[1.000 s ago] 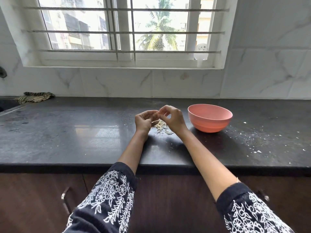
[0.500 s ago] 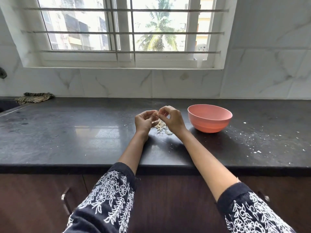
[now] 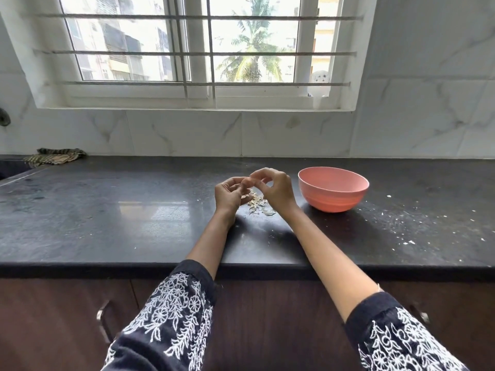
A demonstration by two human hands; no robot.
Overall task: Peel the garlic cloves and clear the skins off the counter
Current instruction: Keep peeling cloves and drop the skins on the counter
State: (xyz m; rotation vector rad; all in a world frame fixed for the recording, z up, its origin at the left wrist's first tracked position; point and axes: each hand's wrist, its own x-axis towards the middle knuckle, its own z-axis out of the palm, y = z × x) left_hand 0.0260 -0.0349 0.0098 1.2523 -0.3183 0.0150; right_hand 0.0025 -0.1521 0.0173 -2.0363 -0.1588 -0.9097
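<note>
My left hand (image 3: 228,195) and my right hand (image 3: 276,190) meet above the dark counter (image 3: 107,223), fingertips together. Between them they pinch a small garlic clove (image 3: 248,181), mostly hidden by the fingers. Directly below the hands lies a small pile of pale garlic skins (image 3: 257,203) on the counter. A pink bowl (image 3: 333,190) stands just right of my right hand; its inside is not visible from here.
White flecks (image 3: 407,226) are scattered over the counter right of the bowl. A striped cloth (image 3: 55,158) lies at the back left by the wall. A sink edge (image 3: 10,167) shows at far left. Cabinet handles sit below the counter's front edge.
Both hands stay in the same spot over the skins. The fingers shift slightly around the clove; nothing else on the counter has moved.
</note>
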